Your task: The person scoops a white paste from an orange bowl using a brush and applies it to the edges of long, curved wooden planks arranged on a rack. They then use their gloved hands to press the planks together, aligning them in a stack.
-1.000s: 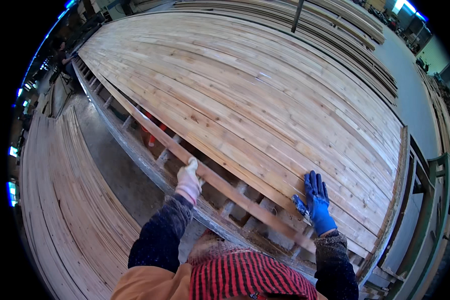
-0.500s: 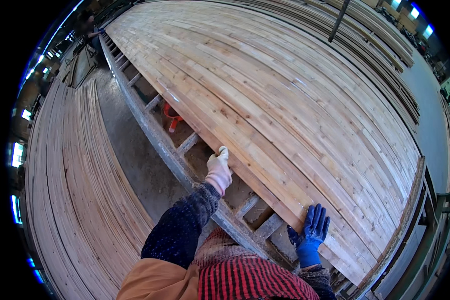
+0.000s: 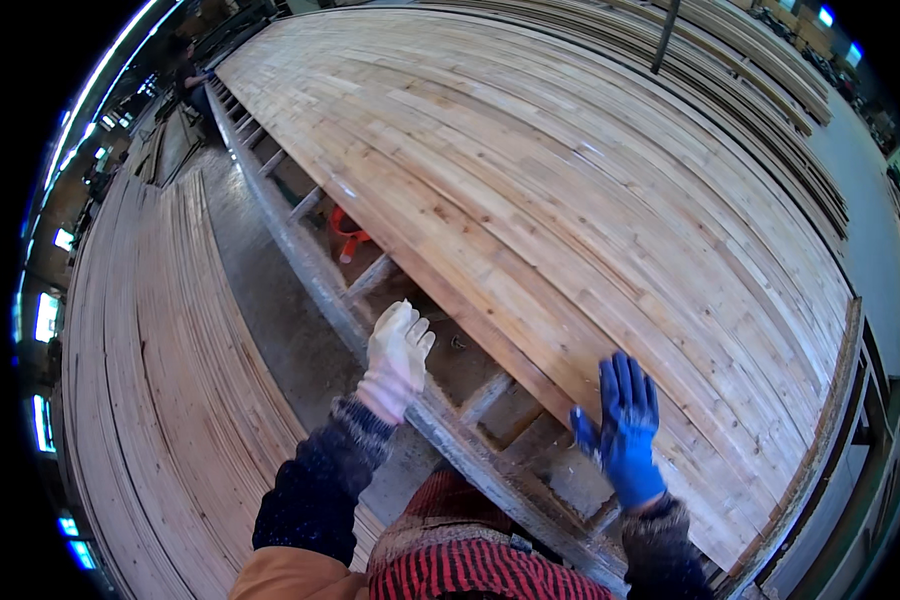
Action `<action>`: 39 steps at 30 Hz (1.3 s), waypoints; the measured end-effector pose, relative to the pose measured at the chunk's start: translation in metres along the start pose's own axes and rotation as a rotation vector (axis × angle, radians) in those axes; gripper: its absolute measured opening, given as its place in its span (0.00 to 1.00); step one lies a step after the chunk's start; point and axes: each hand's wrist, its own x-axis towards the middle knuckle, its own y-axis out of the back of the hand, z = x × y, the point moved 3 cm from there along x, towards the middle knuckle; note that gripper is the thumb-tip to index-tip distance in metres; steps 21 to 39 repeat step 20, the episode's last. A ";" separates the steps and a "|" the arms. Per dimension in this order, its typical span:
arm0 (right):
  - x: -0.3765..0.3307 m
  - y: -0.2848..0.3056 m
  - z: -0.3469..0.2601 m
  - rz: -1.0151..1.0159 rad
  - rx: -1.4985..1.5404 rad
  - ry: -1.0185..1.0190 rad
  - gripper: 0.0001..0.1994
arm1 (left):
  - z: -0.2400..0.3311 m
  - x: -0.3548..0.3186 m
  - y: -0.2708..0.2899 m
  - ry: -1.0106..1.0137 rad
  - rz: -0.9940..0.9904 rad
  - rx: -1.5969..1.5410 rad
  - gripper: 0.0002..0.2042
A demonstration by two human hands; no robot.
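Note:
A wide layer of long pale wooden boards (image 3: pixel 530 200) lies side by side on a metal frame. My left hand (image 3: pixel 398 352), in a whitish glove, hangs over the gap between the frame's rail and the nearest board. Its fingers are loosely bent, apart from the wood, and I see nothing in them. My right hand (image 3: pixel 625 425), in a blue glove, is at the near edge of the boards towards their right end. Its fingers are stretched out over the wood with the thumb out to the side; whether the palm presses down I cannot tell.
The frame's near rail (image 3: pixel 315 305) and its crossbars (image 3: pixel 372 276) run along my front. A red-orange object (image 3: pixel 348 240) shows in a gap below. Long planks (image 3: pixel 150 380) are stacked to my left, more timber (image 3: pixel 750 110) beyond. A person (image 3: pixel 192 85) stands at the far left end.
My left hand has let go of the nearest board's edge and drawn back to the left. My right hand has moved a little forward, fingers still stretched out.

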 end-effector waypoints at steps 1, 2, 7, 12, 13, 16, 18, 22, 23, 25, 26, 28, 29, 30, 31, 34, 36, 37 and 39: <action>0.025 -0.005 -0.007 0.058 -0.005 0.045 0.34 | 0.016 -0.020 0.007 -0.017 -0.019 -0.021 0.26; 0.052 -0.013 -0.015 0.123 -0.021 0.095 0.32 | 0.032 -0.035 0.014 -0.036 -0.047 -0.053 0.25; 0.178 -0.074 -0.053 0.071 -0.075 0.081 0.30 | 0.113 -0.038 0.075 -0.157 -0.064 -0.132 0.21; 0.209 -0.136 -0.062 -0.164 -0.384 -0.136 0.30 | 0.200 0.017 0.216 -0.229 0.075 -0.161 0.23; 0.215 -0.124 -0.083 -0.227 -0.391 -0.155 0.28 | 0.216 0.029 0.258 -0.246 0.142 -0.159 0.25; 0.230 -0.106 -0.099 -0.309 -0.171 -0.261 0.22 | 0.254 0.046 0.341 -0.281 0.283 -0.149 0.28; 0.227 -0.116 -0.085 -0.233 -0.172 -0.331 0.22 | 0.270 0.065 0.388 -0.284 0.361 -0.154 0.27; 0.269 -0.135 -0.102 -0.390 -0.183 -0.535 0.25 | 0.270 0.096 0.459 -0.224 0.377 -0.197 0.26; 0.269 -0.135 -0.102 -0.390 -0.183 -0.535 0.25 | 0.270 0.096 0.459 -0.224 0.377 -0.197 0.26; 0.269 -0.135 -0.102 -0.390 -0.183 -0.535 0.25 | 0.270 0.096 0.459 -0.224 0.377 -0.197 0.26; 0.269 -0.135 -0.102 -0.390 -0.183 -0.535 0.25 | 0.270 0.096 0.459 -0.224 0.377 -0.197 0.26; 0.269 -0.135 -0.102 -0.390 -0.183 -0.535 0.25 | 0.270 0.096 0.459 -0.224 0.377 -0.197 0.26; 0.269 -0.135 -0.102 -0.390 -0.183 -0.535 0.25 | 0.270 0.096 0.459 -0.224 0.377 -0.197 0.26; 0.269 -0.135 -0.102 -0.390 -0.183 -0.535 0.25 | 0.270 0.096 0.459 -0.224 0.377 -0.197 0.26; 0.269 -0.135 -0.102 -0.390 -0.183 -0.535 0.25 | 0.270 0.096 0.459 -0.224 0.377 -0.197 0.26; 0.269 -0.135 -0.102 -0.390 -0.183 -0.535 0.25 | 0.270 0.096 0.459 -0.224 0.377 -0.197 0.26; 0.269 -0.135 -0.102 -0.390 -0.183 -0.535 0.25 | 0.270 0.096 0.459 -0.224 0.377 -0.197 0.26; 0.269 -0.135 -0.102 -0.390 -0.183 -0.535 0.25 | 0.270 0.096 0.459 -0.224 0.377 -0.197 0.26; 0.269 -0.135 -0.102 -0.390 -0.183 -0.535 0.25 | 0.270 0.096 0.459 -0.224 0.377 -0.197 0.26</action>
